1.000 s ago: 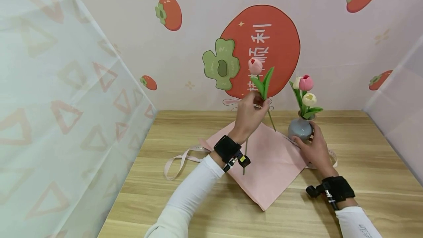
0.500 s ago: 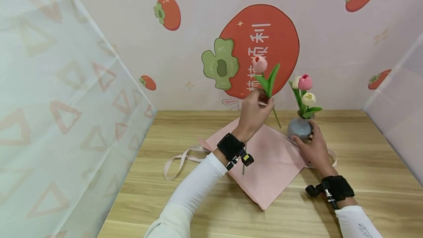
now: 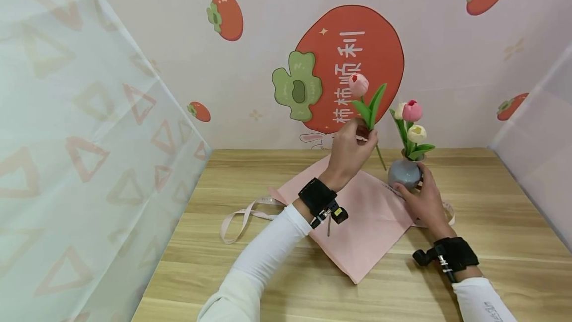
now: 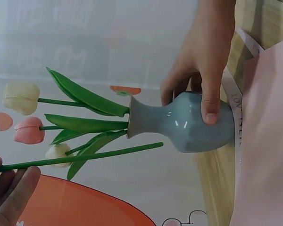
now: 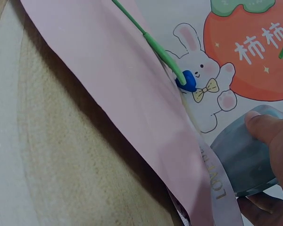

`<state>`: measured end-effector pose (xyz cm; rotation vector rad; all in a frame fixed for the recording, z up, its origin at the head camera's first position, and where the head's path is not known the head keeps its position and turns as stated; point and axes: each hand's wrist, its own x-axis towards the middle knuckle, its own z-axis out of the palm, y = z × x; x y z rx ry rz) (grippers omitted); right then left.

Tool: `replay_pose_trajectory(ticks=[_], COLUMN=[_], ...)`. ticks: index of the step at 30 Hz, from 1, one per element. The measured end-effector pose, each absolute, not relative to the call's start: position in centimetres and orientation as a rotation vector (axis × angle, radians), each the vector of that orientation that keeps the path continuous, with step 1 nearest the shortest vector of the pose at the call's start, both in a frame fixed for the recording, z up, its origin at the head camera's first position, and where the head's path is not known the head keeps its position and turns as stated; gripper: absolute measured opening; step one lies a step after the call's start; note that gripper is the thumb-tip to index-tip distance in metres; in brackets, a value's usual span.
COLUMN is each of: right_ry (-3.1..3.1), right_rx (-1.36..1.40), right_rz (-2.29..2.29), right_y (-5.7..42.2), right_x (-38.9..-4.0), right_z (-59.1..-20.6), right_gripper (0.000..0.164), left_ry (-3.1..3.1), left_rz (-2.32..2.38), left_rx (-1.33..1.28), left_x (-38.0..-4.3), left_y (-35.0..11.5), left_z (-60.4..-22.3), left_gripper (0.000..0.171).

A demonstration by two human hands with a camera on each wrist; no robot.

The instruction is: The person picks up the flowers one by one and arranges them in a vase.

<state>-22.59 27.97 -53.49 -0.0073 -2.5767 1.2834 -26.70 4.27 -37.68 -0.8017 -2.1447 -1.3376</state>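
Observation:
My left hand (image 3: 348,155) pinches a pale pink artificial tulip (image 3: 359,85) just below its green leaves, holding it upright left of the vase. Its bare stem end (image 4: 151,147) points down beside the vase neck in the left wrist view. With thumb and fingers around its right side, my right hand (image 3: 426,205) grips the blue-grey vase (image 3: 403,174). In the vase stand a deeper pink tulip (image 3: 412,111) and two cream ones, one of them (image 3: 416,134) in front.
Pink wrapping paper (image 3: 362,242) lies on the wooden table (image 3: 223,272) under both arms. On it rests another stem (image 3: 329,226), partly hidden by the left wrist; a blue flower (image 5: 186,81) shows in the right wrist view. A printed ribbon (image 3: 243,220) loops out at the left.
My left hand has moved right and slightly up with the pale pink tulip, bringing its stem closer to the vase. My right hand and the vase stay in place.

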Motion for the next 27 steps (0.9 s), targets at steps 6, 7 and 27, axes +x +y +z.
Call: replay_pose_trajectory(ticks=[6, 7, 27], right_ry=[-2.581, -2.583, -2.575], right_rx=[-0.014, -0.018, -0.015], right_rz=[1.285, 1.284, 1.267], right_y=[28.1, 28.1, 28.0], right_x=[-22.6, -22.7, -22.7], right_z=[-53.5, -53.5, -53.6], right_gripper=[0.096, 0.096, 0.095], left_ry=[-2.142, -2.141, -2.087], left_rz=[-1.305, -1.307, -1.361], left_rx=[-0.807, -0.808, -0.850], left_x=[-26.7, -26.7, -26.5], left_y=[4.8, 4.9, 6.2], left_z=[-37.6, -37.6, -37.0], left_gripper=[0.017, 0.017, 0.018])
